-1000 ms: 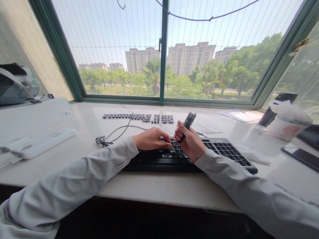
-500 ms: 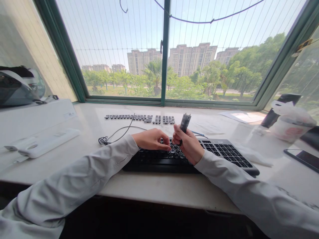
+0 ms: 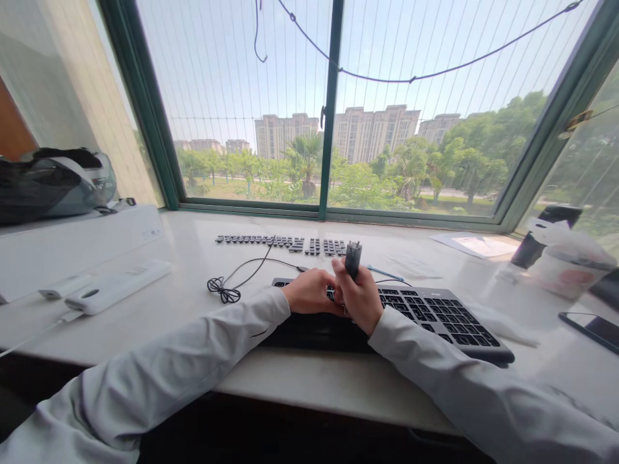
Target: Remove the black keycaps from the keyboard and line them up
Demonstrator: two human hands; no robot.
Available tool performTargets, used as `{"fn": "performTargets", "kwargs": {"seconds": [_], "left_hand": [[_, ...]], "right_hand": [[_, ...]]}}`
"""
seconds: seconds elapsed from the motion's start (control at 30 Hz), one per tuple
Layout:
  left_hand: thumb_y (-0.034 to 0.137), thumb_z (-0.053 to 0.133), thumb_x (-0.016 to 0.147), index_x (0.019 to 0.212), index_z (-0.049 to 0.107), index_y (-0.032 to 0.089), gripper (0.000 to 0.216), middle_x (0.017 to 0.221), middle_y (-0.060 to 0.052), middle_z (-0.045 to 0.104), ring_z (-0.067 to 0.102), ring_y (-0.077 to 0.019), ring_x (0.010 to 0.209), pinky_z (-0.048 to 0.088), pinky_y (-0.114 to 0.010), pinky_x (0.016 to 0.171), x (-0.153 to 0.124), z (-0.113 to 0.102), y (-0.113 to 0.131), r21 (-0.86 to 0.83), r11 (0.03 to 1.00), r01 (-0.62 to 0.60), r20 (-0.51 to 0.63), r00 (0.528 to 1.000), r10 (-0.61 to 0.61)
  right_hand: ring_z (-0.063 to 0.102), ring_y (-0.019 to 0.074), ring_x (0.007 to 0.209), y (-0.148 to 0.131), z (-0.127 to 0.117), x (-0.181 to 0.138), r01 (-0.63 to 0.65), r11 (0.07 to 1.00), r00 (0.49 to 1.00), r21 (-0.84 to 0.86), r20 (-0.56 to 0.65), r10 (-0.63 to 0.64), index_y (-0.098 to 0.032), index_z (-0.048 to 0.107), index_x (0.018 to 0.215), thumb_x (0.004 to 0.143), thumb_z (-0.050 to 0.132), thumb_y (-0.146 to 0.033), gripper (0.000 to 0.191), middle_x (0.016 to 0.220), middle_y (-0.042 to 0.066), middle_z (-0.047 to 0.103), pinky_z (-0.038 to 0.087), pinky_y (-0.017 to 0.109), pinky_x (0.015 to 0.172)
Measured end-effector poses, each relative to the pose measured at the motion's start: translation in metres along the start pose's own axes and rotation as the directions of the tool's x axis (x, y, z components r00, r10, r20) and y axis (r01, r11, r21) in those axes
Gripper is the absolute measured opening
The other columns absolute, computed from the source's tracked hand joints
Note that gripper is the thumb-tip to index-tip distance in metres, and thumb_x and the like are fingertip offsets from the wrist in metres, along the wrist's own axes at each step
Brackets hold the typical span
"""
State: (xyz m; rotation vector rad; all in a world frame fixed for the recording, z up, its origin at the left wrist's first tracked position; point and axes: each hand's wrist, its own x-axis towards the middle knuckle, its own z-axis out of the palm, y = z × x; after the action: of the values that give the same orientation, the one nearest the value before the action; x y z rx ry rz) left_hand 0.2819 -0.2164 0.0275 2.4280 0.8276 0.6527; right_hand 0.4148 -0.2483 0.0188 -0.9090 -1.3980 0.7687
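My right hand (image 3: pixel 360 298) is closed around a dark keycap puller (image 3: pixel 353 259) held upright, two small metal tips at its top. A thin wire shows below that fist. Meeting it from the left is my left hand (image 3: pixel 313 293), its fingers bent together at the puller's lower end; whether they pinch a keycap is hidden. Both hands are over the left and middle part of a black and grey keyboard (image 3: pixel 467 321), whose front left lies in shadow. Behind it, loose black keycaps (image 3: pixel 285 243) lie in rows on the white sill.
A looped black cable (image 3: pixel 225 291) lies left of the keyboard, and a blue stick (image 3: pixel 384 272) behind it. White power banks (image 3: pixel 120 283) and a white box (image 3: pixel 82 248) stand at left. A phone (image 3: pixel 592 328), papers (image 3: pixel 476 245) and a bagged tub (image 3: pixel 568 258) are at right.
My left hand has moved right, against my right hand at the puller's lower end. My right hand keeps hold of the puller, now lower over the keys. The view has tilted up slightly.
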Motion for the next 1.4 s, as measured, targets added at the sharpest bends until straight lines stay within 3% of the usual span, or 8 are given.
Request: {"fn": "performTargets", "kwargs": {"seconds": [0.33,0.63,0.77,0.87,1.0,1.2,1.33,1.4], "left_hand": [[0.035,0.076,0.063,0.070,0.074,0.013,0.023,0.059,0.003,0.059,0.050,-0.0090,0.057,0.035,-0.019,0.056,0.001,-0.001,0.002,0.012,0.999,0.053,0.020,0.998,-0.053],[0.033,0.073,0.066,0.073,0.074,0.011,0.023,0.060,0.001,0.061,0.055,-0.0127,0.064,0.037,-0.020,0.057,0.003,-0.003,-0.002,-0.031,0.999,0.040,0.018,0.999,-0.040],[0.033,0.073,0.068,0.071,0.071,0.010,0.023,0.065,0.000,0.064,0.058,-0.0137,0.068,0.041,-0.021,0.060,0.004,-0.004,-0.006,-0.070,0.997,0.008,0.041,0.999,-0.005],[0.032,0.074,0.070,0.074,0.068,0.010,0.023,0.071,-0.001,0.065,0.059,-0.0131,0.068,0.043,-0.020,0.060,0.005,-0.004,-0.007,-0.165,0.986,-0.029,0.065,0.997,0.040],[0.044,0.073,0.076,0.087,0.065,0.011,0.036,0.077,-0.003,0.065,0.057,-0.0103,0.058,0.046,-0.021,0.052,0.006,-0.003,-0.004,-0.382,0.924,0.017,0.144,0.989,0.041],[0.047,0.073,0.077,0.101,0.068,0.011,0.043,0.088,-0.006,0.068,0.056,-0.0069,0.058,0.047,-0.019,0.052,0.008,-0.008,0.000,-0.472,0.878,0.084,0.168,0.986,-0.004],[0.037,0.082,0.069,0.098,0.070,0.012,0.041,0.080,-0.005,0.070,0.061,-0.0085,0.061,0.049,-0.021,0.059,0.009,-0.011,-0.005,-0.508,0.853,0.115,0.122,0.991,-0.061],[0.030,0.083,0.068,0.098,0.068,0.011,0.039,0.082,-0.007,0.072,0.067,-0.0129,0.072,0.053,-0.024,0.067,0.010,-0.011,-0.009,-0.532,0.840,0.109,0.040,0.994,-0.104]], "right_hand": [[0.043,0.0132,0.046,-0.001,-0.005,-0.012,0.138,0.962,0.985,-0.237,-0.068,-0.158,-0.023,0.041,0.062,0.090,0.049,-0.053,0.042,0.047,-0.003,0.045,0.036,0.027,0.049],[0.043,0.0158,0.051,-0.012,-0.004,-0.018,0.227,0.930,0.969,-0.291,-0.031,-0.246,-0.023,0.045,0.061,0.086,0.056,-0.048,0.037,0.052,-0.001,0.048,0.036,0.031,0.055],[0.045,0.0165,0.053,-0.013,-0.005,-0.019,0.195,0.935,0.976,-0.296,-0.037,-0.215,-0.024,0.044,0.062,0.088,0.053,-0.049,0.037,0.052,0.000,0.049,0.036,0.031,0.055],[0.043,0.0143,0.052,-0.014,-0.007,-0.017,0.191,0.960,0.980,-0.204,-0.020,-0.200,-0.023,0.044,0.063,0.087,0.055,-0.051,0.039,0.053,-0.001,0.047,0.036,0.030,0.055],[0.035,0.0099,0.044,-0.019,-0.010,-0.008,0.125,0.987,0.992,0.099,-0.048,-0.120,-0.023,0.039,0.062,0.083,0.062,-0.054,0.043,0.047,-0.006,0.037,0.032,0.027,0.046],[0.019,0.0052,0.038,-0.030,-0.017,0.011,0.007,0.869,0.991,0.494,-0.119,0.059,-0.024,0.029,0.063,0.076,0.071,-0.050,0.051,0.047,-0.012,0.022,0.020,0.023,0.037],[0.015,0.0057,0.040,-0.031,-0.027,0.020,0.008,0.876,0.987,0.481,-0.142,0.069,-0.024,0.025,0.062,0.076,0.069,-0.048,0.051,0.048,-0.012,0.019,0.017,0.024,0.038],[0.016,0.0071,0.040,-0.030,-0.036,0.025,0.073,0.945,0.985,0.318,-0.173,-0.018,-0.025,0.025,0.063,0.080,0.063,-0.052,0.049,0.049,-0.011,0.019,0.018,0.025,0.040]]}}
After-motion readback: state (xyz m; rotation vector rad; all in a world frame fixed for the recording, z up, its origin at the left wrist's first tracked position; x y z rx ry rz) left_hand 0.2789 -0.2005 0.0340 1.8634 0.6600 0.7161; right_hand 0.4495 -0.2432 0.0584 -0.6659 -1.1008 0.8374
